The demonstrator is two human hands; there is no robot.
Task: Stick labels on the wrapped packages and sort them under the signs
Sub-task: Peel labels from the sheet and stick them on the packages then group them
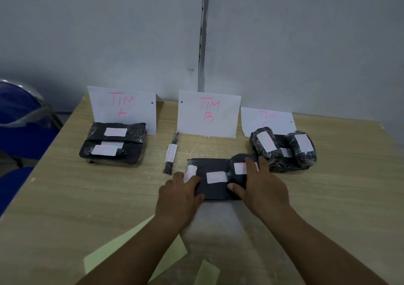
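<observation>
Your left hand (179,195) and right hand (265,186) grasp the crosswise flat black package (216,191) by its ends; TIM B sign (208,114) dead ahead.

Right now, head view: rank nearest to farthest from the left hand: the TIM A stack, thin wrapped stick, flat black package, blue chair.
1. The flat black package, centre, held by the left hand.
2. The thin wrapped stick, just beyond, slightly left.
3. The TIM A stack, far left of the table.
4. The blue chair, at the view's left edge.
</observation>
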